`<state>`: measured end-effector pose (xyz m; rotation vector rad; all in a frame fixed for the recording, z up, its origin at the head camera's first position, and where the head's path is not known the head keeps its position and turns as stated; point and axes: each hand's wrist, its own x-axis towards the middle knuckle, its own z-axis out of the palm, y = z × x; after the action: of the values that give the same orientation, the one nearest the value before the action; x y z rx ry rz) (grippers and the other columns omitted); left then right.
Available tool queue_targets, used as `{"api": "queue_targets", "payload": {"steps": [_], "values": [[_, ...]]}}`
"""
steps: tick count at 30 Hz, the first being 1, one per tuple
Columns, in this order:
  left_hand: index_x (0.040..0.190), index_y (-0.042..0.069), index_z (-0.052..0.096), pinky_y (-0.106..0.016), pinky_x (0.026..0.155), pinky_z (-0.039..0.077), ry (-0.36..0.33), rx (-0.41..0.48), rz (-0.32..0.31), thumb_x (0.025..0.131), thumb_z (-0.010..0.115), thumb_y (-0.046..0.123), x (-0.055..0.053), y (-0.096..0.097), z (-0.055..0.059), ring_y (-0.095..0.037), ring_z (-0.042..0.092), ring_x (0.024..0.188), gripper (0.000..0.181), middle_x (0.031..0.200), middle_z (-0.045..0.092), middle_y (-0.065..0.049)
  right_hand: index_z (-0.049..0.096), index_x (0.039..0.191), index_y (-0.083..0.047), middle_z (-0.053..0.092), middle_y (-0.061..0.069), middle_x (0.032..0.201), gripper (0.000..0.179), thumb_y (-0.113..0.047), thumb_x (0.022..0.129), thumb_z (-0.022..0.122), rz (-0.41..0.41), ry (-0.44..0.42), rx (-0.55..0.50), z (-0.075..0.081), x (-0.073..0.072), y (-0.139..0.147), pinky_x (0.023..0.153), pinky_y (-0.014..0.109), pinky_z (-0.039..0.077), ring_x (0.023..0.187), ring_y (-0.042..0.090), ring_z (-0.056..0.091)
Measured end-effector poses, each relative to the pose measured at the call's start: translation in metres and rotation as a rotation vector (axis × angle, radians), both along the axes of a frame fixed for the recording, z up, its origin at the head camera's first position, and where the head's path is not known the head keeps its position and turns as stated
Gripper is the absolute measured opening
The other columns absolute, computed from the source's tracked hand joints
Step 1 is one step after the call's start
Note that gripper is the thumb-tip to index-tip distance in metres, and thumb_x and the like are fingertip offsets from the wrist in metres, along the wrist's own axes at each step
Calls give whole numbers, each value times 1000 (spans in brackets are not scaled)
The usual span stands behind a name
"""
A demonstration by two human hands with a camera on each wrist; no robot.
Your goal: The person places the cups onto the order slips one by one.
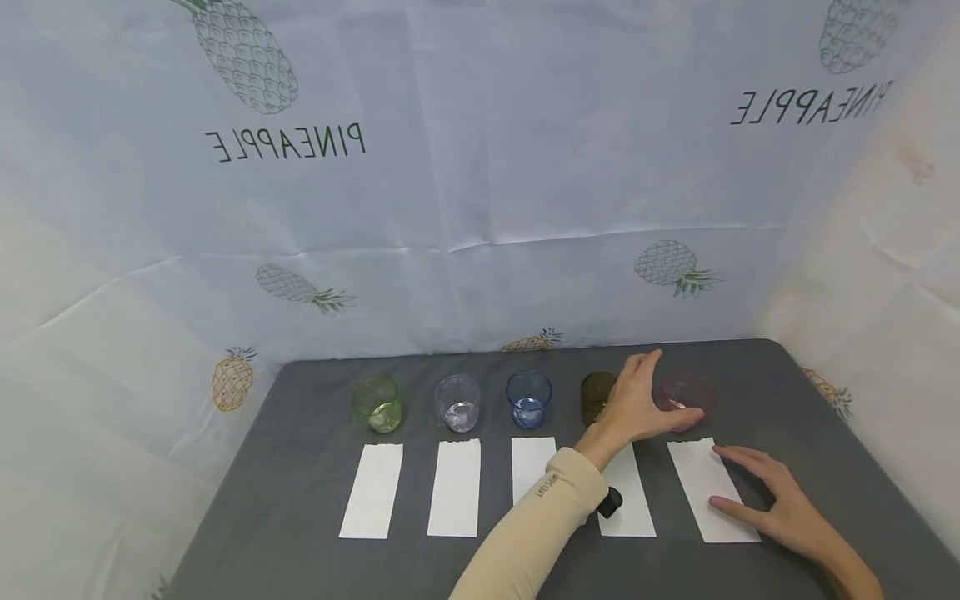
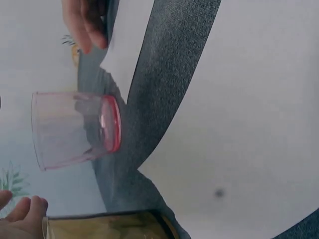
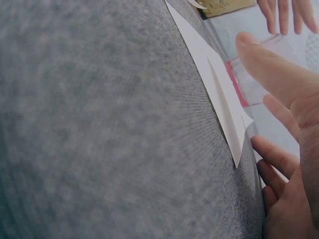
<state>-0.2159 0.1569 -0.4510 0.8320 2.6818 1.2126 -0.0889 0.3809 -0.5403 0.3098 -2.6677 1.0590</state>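
My left hand [image 1: 633, 404] is between the amber glass [image 1: 596, 398] and the pink glass [image 1: 688, 400], fingers and thumb spread apart. In the head view its thumb crosses in front of the pink glass. The left wrist view shows its fingertips [image 2: 35, 206] beside the amber glass's rim; whether they touch it I cannot tell. Apart from those fingers, the pink glass [image 2: 75, 129] stands upright. My right hand [image 1: 783, 504], fingers extended and thumb apart, hovers by or rests at the right edge of the rightmost white paper strip [image 1: 708, 492]; contact is unclear.
Left of the amber glass stand a blue glass [image 1: 528, 400], a colourless glass [image 1: 458, 403] and a green glass [image 1: 378, 403] in a row. Several paper strips lie before the glasses, such as the leftmost strip [image 1: 372, 492]. A pineapple-printed cloth [image 1: 465, 167] hangs behind the grey table [image 1: 300, 500].
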Motion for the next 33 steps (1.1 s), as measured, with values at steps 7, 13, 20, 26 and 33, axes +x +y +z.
{"api": "queue_targets", "payload": {"steps": [7,13,20,26,33], "values": [[161,21,30,-27,108,51,30,-42,44,83,79,56,4,10,2,-15,51,140,99,160,39,0,58,143,-16,50,6,136,77,-17,74,90,22,-44,13,1,-2,0,92,69,27,123,-22,17],[162,18,29,-30,109,51,-15,-48,62,86,78,53,8,17,4,-19,49,143,97,163,36,-2,57,144,-16,45,20,141,80,-19,71,91,45,-82,55,1,-2,1,89,71,27,130,3,27],[160,13,33,-28,109,50,-36,-46,88,84,80,50,13,22,-3,-18,49,142,96,159,40,-6,56,144,-17,40,27,145,82,-19,69,91,71,-113,51,2,-1,2,85,75,25,126,55,32],[157,12,37,-26,106,52,-31,-44,110,88,77,47,15,25,-14,-17,54,137,86,154,46,-4,57,144,-17,39,25,145,82,-18,69,91,83,-111,43,1,0,3,83,76,23,127,56,29],[155,13,40,-23,104,52,-16,-55,106,91,73,47,14,27,-17,-15,56,134,80,152,49,-3,58,143,-16,38,27,144,81,-18,69,91,89,-105,48,2,1,4,83,78,21,126,59,27]]}}
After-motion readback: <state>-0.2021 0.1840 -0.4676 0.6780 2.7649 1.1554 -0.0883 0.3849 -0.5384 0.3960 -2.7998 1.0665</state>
